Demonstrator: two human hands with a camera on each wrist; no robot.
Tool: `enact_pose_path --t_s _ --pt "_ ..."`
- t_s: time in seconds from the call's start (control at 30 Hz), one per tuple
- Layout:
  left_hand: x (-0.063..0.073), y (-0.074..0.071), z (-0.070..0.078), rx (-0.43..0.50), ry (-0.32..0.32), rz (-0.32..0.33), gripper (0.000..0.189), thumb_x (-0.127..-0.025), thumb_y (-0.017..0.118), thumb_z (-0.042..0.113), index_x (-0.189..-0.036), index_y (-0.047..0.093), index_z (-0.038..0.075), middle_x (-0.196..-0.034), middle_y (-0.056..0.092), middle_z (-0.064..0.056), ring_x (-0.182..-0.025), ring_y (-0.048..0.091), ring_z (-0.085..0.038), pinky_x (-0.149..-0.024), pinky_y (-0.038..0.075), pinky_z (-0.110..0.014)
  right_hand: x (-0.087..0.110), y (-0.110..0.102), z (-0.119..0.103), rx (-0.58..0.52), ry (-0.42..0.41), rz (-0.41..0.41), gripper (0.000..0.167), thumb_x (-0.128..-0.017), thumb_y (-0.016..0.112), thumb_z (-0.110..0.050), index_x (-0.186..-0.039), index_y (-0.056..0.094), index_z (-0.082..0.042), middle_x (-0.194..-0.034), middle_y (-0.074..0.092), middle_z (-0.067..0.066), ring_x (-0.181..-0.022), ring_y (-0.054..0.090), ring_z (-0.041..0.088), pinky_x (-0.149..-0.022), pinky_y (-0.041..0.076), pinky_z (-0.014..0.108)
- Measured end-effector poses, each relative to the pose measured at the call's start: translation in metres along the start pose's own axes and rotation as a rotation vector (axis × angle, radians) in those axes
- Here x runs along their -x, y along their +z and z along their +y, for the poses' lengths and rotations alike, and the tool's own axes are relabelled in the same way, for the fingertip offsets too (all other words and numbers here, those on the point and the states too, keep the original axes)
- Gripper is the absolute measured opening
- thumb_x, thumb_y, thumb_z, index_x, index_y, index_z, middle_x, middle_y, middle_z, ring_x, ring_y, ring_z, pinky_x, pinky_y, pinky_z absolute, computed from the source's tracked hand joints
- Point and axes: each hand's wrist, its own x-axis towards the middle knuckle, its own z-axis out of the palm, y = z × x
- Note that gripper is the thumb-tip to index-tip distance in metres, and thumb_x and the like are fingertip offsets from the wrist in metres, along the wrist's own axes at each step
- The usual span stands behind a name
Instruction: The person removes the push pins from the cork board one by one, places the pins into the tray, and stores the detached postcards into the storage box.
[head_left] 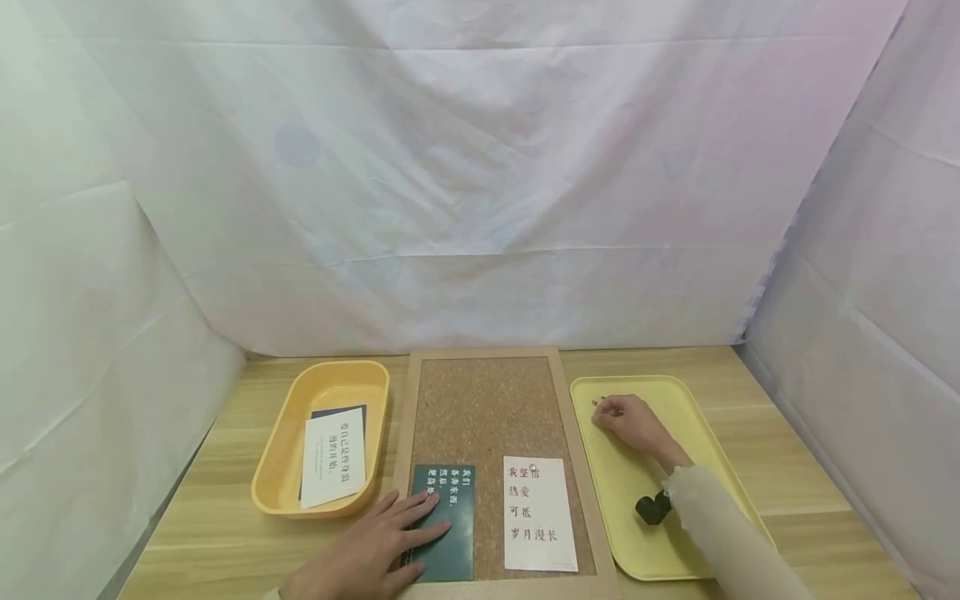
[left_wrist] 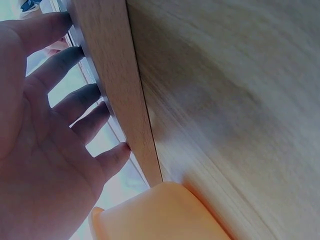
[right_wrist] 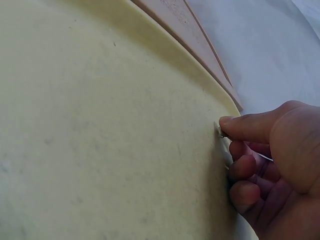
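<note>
My left hand [head_left: 367,546] lies with spread, nearly straight fingers on a dark teal card [head_left: 456,542] at the lower left of the corkboard [head_left: 491,408]. In the left wrist view, the fingertips [left_wrist: 90,92] rest along the board's wooden frame [left_wrist: 112,65]. My right hand [head_left: 633,423] is over the far left corner of the yellow tray [head_left: 637,517]. Its thumb and fingers pinch a small shiny pushpin [right_wrist: 220,132], partly hidden. A white card [head_left: 540,521] with red writing is on the board's right side, with a small clear pushpin [head_left: 533,468] near its top.
An orange-yellow basin [head_left: 273,467] stands left of the board, holding a white card [head_left: 333,458] over a dark blue one. Tiny items lie by the right fingertips on the tray. A black camera [head_left: 651,508] is at the right wrist. White cloth [head_left: 480,167] hangs behind the wooden table [head_left: 198,546].
</note>
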Motion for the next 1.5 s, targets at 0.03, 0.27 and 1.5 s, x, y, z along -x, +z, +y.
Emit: enact_pose_path --t_s 0.03,0.27,1.5 --pt "0.000 0.000 0.000 -0.002 0.002 0.002 0.049 -0.102 0.049 0.047 -0.149 0.044 0.034 -0.159 0.036 -0.003 -0.146 0.034 -0.026 -0.112 0.030 -0.060 0.000 0.000 0.000 -0.002 -0.002 -0.002 0.007 -0.093 0.067 -0.011 -0.088 0.072 -0.009 -0.092 0.071 0.004 -0.102 0.066 0.032 -0.088 0.053 0.051" --pt "0.000 0.002 -0.001 -0.001 -0.002 0.010 0.049 -0.102 0.050 0.048 -0.149 0.044 0.034 -0.159 0.036 -0.002 -0.146 0.034 -0.026 -0.113 0.031 -0.060 -0.001 0.001 0.000 -0.014 0.014 0.000 0.007 -0.092 0.069 -0.013 -0.087 0.072 -0.010 -0.092 0.071 0.004 -0.104 0.065 0.034 -0.091 0.052 0.052" --pt "0.000 -0.001 0.000 0.006 -0.011 -0.011 0.050 -0.102 0.049 0.047 -0.150 0.043 0.034 -0.159 0.035 -0.002 -0.147 0.033 -0.026 -0.113 0.029 -0.060 0.001 0.014 -0.057 -0.164 -0.070 -0.048 0.007 -0.093 0.067 -0.011 -0.094 0.071 -0.005 -0.087 0.067 0.005 -0.081 0.065 0.017 -0.060 0.053 0.026"
